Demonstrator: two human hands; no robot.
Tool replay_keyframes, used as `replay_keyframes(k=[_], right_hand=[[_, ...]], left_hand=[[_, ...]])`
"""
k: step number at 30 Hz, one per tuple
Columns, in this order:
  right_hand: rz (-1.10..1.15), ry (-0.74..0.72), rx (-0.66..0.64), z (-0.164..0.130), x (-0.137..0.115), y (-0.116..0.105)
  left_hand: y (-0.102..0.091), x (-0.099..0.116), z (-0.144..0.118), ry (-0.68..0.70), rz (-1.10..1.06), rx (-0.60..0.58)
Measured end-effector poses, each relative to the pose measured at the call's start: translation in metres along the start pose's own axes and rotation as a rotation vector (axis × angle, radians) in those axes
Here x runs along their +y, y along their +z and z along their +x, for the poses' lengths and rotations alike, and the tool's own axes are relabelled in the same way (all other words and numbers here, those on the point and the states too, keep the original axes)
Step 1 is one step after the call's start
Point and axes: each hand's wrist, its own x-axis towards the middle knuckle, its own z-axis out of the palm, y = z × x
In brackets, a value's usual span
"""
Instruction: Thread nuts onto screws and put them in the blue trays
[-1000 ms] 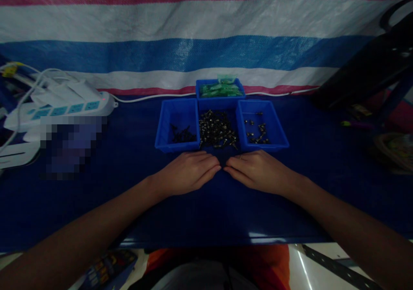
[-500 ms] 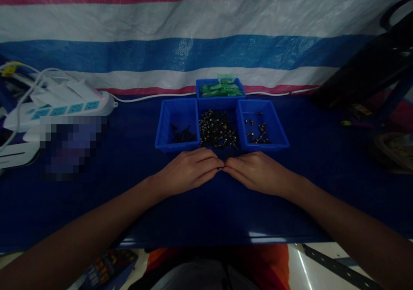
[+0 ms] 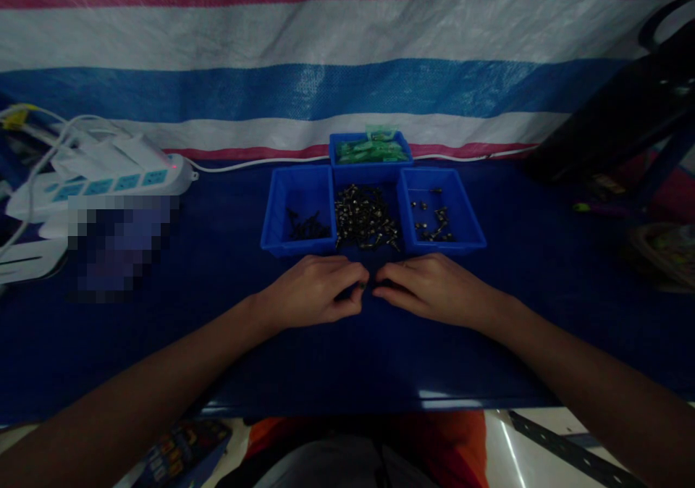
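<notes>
My left hand (image 3: 315, 292) is closed in front of the bins, thumb and fingertips curled round a small dark piece (image 3: 363, 284) whose kind is too small to tell. Just right of it, my right hand (image 3: 437, 290) has its thumb and forefinger apart, with nothing visible between them. Beyond both hands lies a pile of small dark metal screw-like parts (image 3: 365, 216). The left blue bin (image 3: 298, 246) holds thin black screw-like pieces (image 3: 309, 226). Several shiny metal pieces (image 3: 439, 220) lie scattered in the right blue bin (image 3: 448, 246).
Behind the pile, another blue bin (image 3: 347, 161) holds green packets (image 3: 374, 148). A white power strip (image 3: 177, 177) with cables stands at the left. On the right are a large black object (image 3: 608, 119) and a basket-like container (image 3: 659, 256). A striped sheet (image 3: 304, 32) hangs behind the blue table (image 3: 337, 372).
My hands, whose fingertips met around a small piece, have parted slightly. The right fingers have opened, and the small dark piece stays at the left fingertips. The bins have not moved.
</notes>
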Motion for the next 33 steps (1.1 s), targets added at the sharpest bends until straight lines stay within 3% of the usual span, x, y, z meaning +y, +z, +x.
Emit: replay_keyframes(k=[33], right_hand=[[-0.027, 0.057, -0.021, -0.0009, 0.0, 0.0028]], left_hand=[[0.0002, -0.0003, 0.0019, -0.082, 0.012, -0.05]])
